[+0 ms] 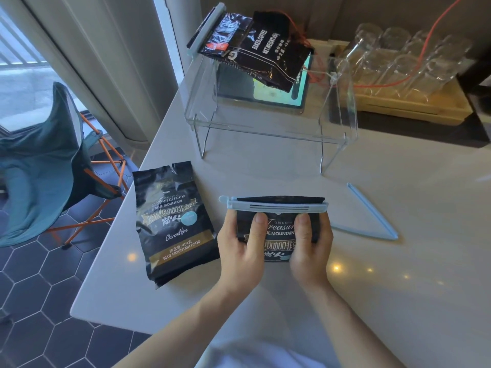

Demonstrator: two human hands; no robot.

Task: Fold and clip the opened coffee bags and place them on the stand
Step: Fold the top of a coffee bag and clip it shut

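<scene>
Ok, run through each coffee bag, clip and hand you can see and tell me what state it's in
Held coffee bag: top folded, clipped, gripped in both hands.
Clip on held bag: closed across the fold.
Left hand: gripping the bag's left side.
Right hand: gripping the bag's right side.
Coffee bag on the counter: lying flat, top torn open, unclipped.
Spare clip: open, lying on the counter.
Bags on the clear stand: lying on top, one clipped.

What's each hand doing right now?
Left hand: closed on the clipped coffee bag, left side.
Right hand: closed on the same bag, right side.
</scene>
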